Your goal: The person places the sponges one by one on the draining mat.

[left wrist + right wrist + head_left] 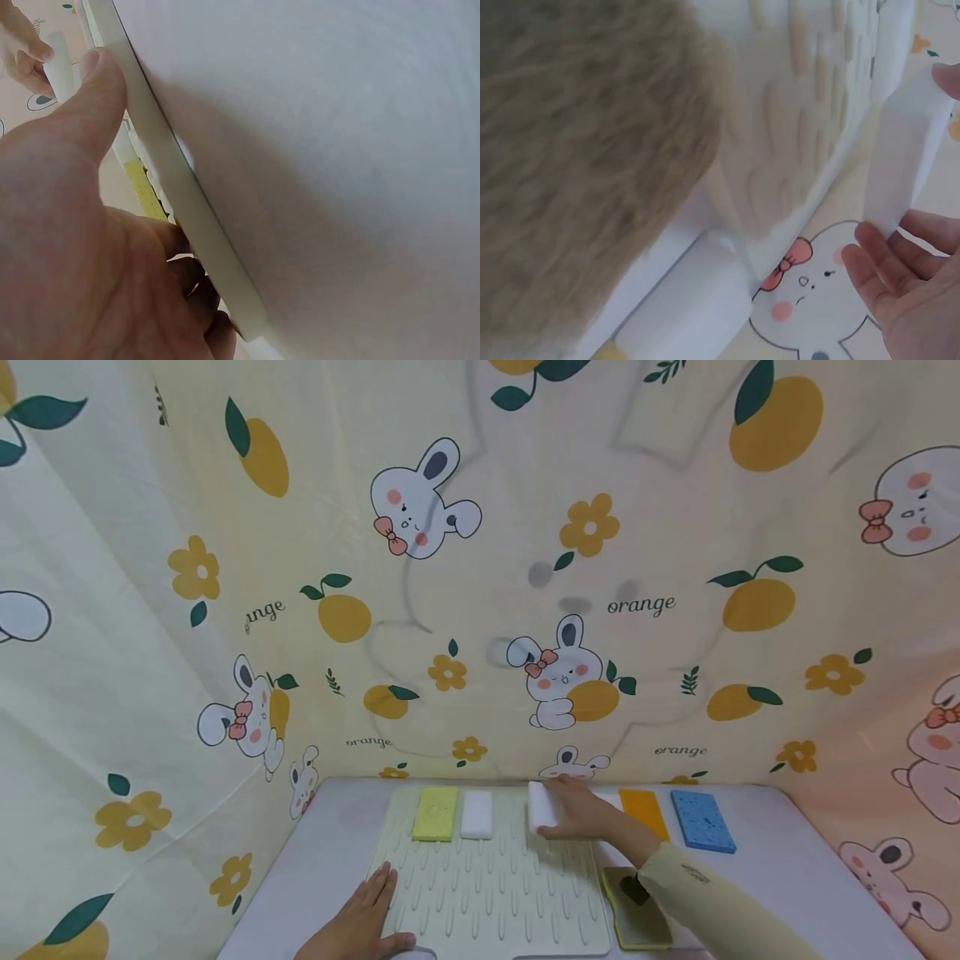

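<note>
My right hand [581,810] grips a white sponge [541,807] between thumb and fingers, over the far right part of a cream ridged board [480,893]. In the right wrist view the same white sponge [904,154] stands on its narrow side, thumb at one end and fingertips at the other. My left hand [356,914] rests on the board's left edge with fingers extended and thumb spread. The left wrist view shows its thumb and fingers along the board's thick side [176,161]. A yellow-green sponge [435,814] and a second white sponge [477,815] lie in a row on the board.
Right of the board lie an orange sponge [643,812], partly behind my right forearm, and a blue sponge [703,820]. A yellow sponge with a dark mark [636,914] lies by the board's right edge. A printed curtain [480,568] hangs behind the white table [300,860].
</note>
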A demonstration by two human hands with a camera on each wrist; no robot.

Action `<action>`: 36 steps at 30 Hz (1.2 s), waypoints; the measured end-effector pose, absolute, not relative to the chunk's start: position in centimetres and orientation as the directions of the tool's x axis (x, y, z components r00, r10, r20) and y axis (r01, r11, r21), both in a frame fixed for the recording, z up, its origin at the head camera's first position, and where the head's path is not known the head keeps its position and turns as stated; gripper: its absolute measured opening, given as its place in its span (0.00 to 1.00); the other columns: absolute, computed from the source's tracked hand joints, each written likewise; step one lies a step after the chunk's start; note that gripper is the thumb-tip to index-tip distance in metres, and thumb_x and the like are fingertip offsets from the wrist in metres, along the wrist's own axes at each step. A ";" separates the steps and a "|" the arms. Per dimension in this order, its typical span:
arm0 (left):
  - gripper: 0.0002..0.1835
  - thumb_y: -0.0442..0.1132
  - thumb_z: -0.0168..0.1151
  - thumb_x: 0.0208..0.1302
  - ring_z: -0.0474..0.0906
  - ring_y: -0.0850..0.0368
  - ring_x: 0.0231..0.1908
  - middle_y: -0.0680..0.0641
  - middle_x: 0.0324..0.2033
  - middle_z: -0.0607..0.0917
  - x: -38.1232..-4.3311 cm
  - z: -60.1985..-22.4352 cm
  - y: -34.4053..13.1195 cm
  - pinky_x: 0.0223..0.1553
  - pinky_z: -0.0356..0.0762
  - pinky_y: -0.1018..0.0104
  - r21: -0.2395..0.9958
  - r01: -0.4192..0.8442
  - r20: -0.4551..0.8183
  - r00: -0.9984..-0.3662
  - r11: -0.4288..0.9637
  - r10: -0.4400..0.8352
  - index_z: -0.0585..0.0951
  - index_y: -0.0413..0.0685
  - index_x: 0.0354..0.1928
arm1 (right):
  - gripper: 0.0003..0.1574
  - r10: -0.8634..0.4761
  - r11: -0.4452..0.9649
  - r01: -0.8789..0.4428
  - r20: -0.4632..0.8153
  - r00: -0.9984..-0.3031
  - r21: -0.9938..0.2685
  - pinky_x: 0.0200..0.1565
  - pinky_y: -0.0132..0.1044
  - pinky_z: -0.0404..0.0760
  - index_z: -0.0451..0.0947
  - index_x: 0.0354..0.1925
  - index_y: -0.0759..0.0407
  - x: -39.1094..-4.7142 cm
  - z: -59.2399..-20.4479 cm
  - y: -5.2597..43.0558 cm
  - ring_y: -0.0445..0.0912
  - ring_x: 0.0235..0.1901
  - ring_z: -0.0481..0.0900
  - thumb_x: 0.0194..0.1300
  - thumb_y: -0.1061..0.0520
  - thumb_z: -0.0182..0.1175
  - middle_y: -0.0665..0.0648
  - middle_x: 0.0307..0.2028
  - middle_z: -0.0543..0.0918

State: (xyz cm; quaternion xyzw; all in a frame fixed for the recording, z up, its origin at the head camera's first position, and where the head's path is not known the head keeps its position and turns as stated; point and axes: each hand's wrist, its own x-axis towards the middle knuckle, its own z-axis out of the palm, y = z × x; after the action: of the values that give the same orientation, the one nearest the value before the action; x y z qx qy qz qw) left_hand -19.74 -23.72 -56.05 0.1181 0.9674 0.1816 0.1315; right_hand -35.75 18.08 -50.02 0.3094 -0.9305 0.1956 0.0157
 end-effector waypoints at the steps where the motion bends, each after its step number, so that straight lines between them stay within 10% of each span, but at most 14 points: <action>1: 0.65 0.73 0.69 0.61 0.49 0.32 0.83 0.32 0.84 0.53 -19.8 -56.1 -23.8 0.80 0.51 0.32 0.384 0.186 -0.207 -0.937 0.905 0.281 0.56 0.31 0.82 | 0.60 -0.574 0.729 -0.584 0.147 -0.806 -0.356 0.71 0.68 0.71 0.70 0.72 0.71 -35.9 -50.1 17.8 0.69 0.67 0.73 0.57 0.34 0.77 0.74 0.69 0.74; 36: 0.66 0.76 0.67 0.58 0.49 0.34 0.83 0.36 0.85 0.53 -20.2 -56.5 -23.8 0.80 0.51 0.32 0.356 0.144 -0.256 -0.935 0.923 0.245 0.57 0.35 0.84 | 0.62 -0.584 0.773 -0.562 0.017 -0.812 -0.294 0.74 0.59 0.71 0.70 0.72 0.72 -38.1 -51.8 12.9 0.65 0.70 0.73 0.57 0.33 0.79 0.72 0.69 0.76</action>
State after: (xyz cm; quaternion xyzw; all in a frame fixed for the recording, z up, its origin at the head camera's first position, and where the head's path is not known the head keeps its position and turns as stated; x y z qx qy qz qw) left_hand -20.18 -23.75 -56.51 0.1002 0.9692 0.1684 0.1494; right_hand -38.15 12.91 -51.76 0.3046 -0.9408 0.1441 -0.0374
